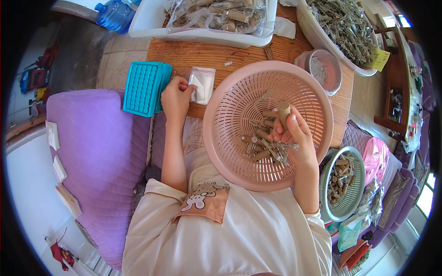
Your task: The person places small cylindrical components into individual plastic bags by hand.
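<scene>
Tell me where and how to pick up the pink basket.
Grip the pink basket by its rim, probably two-handed, from its left and right sides: it is wide and round, its rim a smooth band around slotted walls, and loose brown tubes lie inside.

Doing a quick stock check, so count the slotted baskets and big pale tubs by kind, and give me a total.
Slotted baskets: 2 (pink basket, green basket)
Big pale tubs: 2 (rectangular tub, round tub)
Total: 4
</scene>
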### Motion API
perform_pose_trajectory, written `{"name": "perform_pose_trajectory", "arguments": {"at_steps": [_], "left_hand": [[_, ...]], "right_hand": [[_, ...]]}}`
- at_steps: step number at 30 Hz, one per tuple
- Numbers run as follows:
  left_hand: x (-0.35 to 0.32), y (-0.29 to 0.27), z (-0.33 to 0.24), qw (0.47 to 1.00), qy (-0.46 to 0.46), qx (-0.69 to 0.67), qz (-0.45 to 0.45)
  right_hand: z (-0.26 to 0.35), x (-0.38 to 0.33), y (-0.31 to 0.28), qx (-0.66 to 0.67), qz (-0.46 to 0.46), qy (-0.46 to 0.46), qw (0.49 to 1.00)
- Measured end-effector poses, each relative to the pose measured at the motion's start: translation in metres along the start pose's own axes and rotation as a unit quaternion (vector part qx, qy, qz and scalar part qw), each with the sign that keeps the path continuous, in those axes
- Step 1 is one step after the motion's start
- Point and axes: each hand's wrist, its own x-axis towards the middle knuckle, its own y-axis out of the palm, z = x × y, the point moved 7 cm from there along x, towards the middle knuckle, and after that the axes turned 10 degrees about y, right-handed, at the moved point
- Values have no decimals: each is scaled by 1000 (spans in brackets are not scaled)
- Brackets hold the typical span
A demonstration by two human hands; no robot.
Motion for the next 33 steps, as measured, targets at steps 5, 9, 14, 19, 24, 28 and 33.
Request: {"name": "perform_pose_trajectory", "arguments": {"at_steps": [5, 9, 14, 19, 24, 28, 33], "left_hand": [[-2, -1, -4, 1000, 13, -16, -8], [-1, 0, 0, 1000, 23, -10, -10], [1, -3, -5, 994, 98, 33, -28], [1, -1, -4, 998, 27, 41, 30], [3, 3, 4, 998, 5, -62, 21], [5, 4, 11, 995, -21, -100, -10], [9, 26, 30, 963, -49, -264, -1]], "right_hand": [[-2, 0, -2, 3, -13, 6, 1000], [-3, 2, -3, 4, -11, -1, 1000], [-3, 3, -4, -1, -15, -2, 1000], [-4, 3, -6, 5, -31, 7, 999], [-4, 4, -6, 17, -39, 12, 999], [-5, 4, -7, 13, -37, 9, 999], [-6, 4, -7, 10, -32, 11, 999]]}}
